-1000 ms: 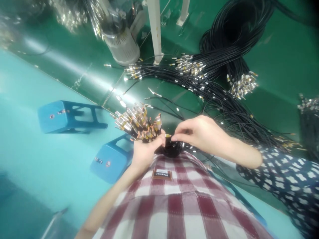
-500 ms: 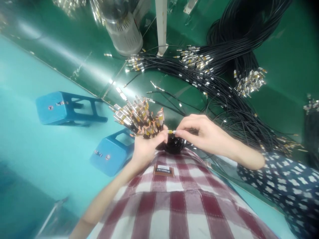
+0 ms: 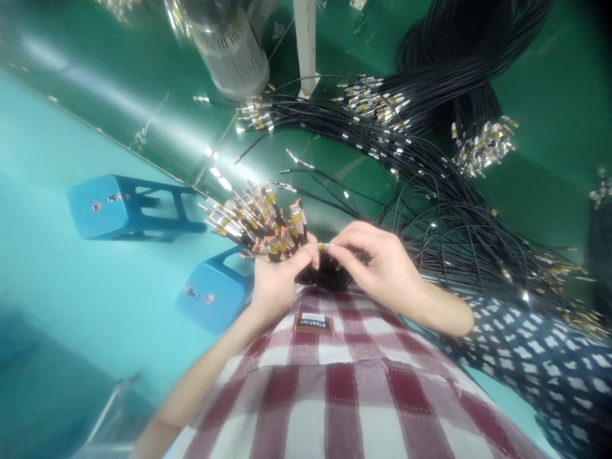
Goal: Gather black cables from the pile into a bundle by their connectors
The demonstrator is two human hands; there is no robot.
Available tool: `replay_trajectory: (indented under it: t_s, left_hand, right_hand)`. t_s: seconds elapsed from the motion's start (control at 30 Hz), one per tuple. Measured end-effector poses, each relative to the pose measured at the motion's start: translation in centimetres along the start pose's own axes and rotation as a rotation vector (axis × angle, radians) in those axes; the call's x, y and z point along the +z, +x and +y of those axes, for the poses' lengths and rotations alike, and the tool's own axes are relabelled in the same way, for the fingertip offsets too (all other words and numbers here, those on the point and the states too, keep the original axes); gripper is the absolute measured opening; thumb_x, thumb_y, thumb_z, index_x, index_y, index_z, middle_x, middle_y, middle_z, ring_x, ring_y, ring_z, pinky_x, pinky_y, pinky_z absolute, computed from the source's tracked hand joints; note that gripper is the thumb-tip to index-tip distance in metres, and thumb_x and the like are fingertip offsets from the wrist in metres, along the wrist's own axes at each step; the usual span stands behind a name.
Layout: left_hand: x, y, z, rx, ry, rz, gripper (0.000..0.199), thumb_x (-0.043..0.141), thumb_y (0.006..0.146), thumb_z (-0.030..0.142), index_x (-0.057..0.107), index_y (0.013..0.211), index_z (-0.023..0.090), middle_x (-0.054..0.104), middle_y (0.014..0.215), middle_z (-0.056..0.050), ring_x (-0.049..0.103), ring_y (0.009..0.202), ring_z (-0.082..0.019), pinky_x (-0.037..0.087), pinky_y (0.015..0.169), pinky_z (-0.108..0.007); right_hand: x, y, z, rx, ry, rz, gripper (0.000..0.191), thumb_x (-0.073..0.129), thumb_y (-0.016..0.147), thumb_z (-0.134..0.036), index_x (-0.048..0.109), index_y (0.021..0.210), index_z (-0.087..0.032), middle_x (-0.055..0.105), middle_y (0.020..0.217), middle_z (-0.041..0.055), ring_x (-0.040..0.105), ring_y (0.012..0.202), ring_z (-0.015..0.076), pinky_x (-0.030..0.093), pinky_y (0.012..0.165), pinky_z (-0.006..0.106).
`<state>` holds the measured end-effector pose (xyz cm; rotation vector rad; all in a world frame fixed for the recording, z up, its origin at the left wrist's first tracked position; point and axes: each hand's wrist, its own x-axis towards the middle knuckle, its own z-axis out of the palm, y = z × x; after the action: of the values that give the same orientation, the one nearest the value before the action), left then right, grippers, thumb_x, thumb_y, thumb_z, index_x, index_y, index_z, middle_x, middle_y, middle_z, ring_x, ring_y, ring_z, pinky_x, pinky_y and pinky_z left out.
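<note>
My left hand [image 3: 280,277] is wrapped round a thick bundle of black cables, whose metal and yellow connector ends [image 3: 258,217] fan out above it to the upper left. Between my left fingertips and my right hand [image 3: 377,258] lies a single small connector [image 3: 325,246], silver and yellow. The thumb and index finger of my right hand pinch its right end. Black cable [image 3: 335,274] hangs below the two hands, in front of the checked apron.
Many loose black cables [image 3: 459,223] spread over the green table [image 3: 157,108]. A thick coil [image 3: 478,70] lies at the upper right. A grey machine [image 3: 234,57] and white post [image 3: 305,44] stand at the back. Two blue stools [image 3: 100,207] are on the floor at left.
My right hand and sleeve have moved a little left and inward, and the pinched connector now sits slightly further left. The bundle in my left hand has shifted slightly left.
</note>
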<state>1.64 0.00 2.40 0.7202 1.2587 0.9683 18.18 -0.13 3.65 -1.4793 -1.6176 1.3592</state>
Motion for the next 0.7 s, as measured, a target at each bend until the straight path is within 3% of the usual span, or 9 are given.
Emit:
replay_trajectory:
  t_s: [0.07, 0.2, 0.27, 0.47, 0.7]
  left_hand:
    - [0.0, 0.0, 0.1, -0.011, 0.003, 0.004, 0.019, 0.067, 0.069, 0.015, 0.057, 0.052, 0.017, 0.055, 0.056, 0.000, 0.052, 0.057, -0.013, 0.045, 0.065, -0.029]
    - [0.1, 0.0, 0.2, -0.032, -0.006, 0.005, 0.019, 0.066, 0.067, 0.013, 0.057, 0.051, 0.017, 0.056, 0.058, 0.000, 0.053, 0.058, -0.013, 0.046, 0.066, -0.029]
    - [0.0, 0.0, 0.2, -0.034, -0.009, -0.009, 0.019, 0.065, 0.068, 0.012, 0.058, 0.052, 0.017, 0.056, 0.058, 0.000, 0.053, 0.058, -0.013, 0.046, 0.066, -0.029]
    - [-0.3, -0.1, 0.0, -0.005, 0.028, -0.040, 0.017, 0.065, 0.071, 0.014, 0.060, 0.056, 0.018, 0.057, 0.058, 0.000, 0.053, 0.058, -0.013, 0.046, 0.065, -0.029]
    - [-0.9, 0.3, -0.3, -0.006, 0.026, -0.046, 0.017, 0.065, 0.069, 0.012, 0.059, 0.055, 0.017, 0.057, 0.058, 0.000, 0.052, 0.057, -0.013, 0.045, 0.063, -0.028]
  right_hand:
    - [0.2, 0.0, -0.1, -0.037, -0.070, 0.020, 0.024, 0.057, 0.091, -0.035, 0.068, 0.077, -0.018, 0.067, 0.078, 0.0052, 0.060, 0.072, 0.0156, 0.047, 0.071, 0.031]
    - [0.6, 0.3, -0.1, 0.224, 0.315, -0.171, 0.036, 0.056, 0.089, -0.050, 0.059, 0.074, -0.018, 0.059, 0.062, -0.0004, 0.052, 0.051, 0.0101, 0.045, 0.049, 0.023]
    - [0.8, 0.3, -0.1, 0.261, 0.394, -0.181, 0.035, 0.056, 0.089, -0.050, 0.057, 0.075, -0.018, 0.054, 0.059, -0.0028, 0.049, 0.047, 0.0085, 0.042, 0.046, 0.021]
    - [0.7, 0.0, 0.1, 0.046, 0.031, -0.108, 0.028, 0.051, 0.093, -0.033, 0.060, 0.073, -0.017, 0.057, 0.062, -0.0010, 0.049, 0.057, 0.0100, 0.038, 0.056, 0.023]
    - [0.4, 0.7, 0.1, 0.016, 0.000, -0.139, 0.031, 0.050, 0.093, -0.033, 0.061, 0.069, -0.016, 0.053, 0.060, -0.0018, 0.046, 0.057, 0.0095, 0.035, 0.057, 0.024]
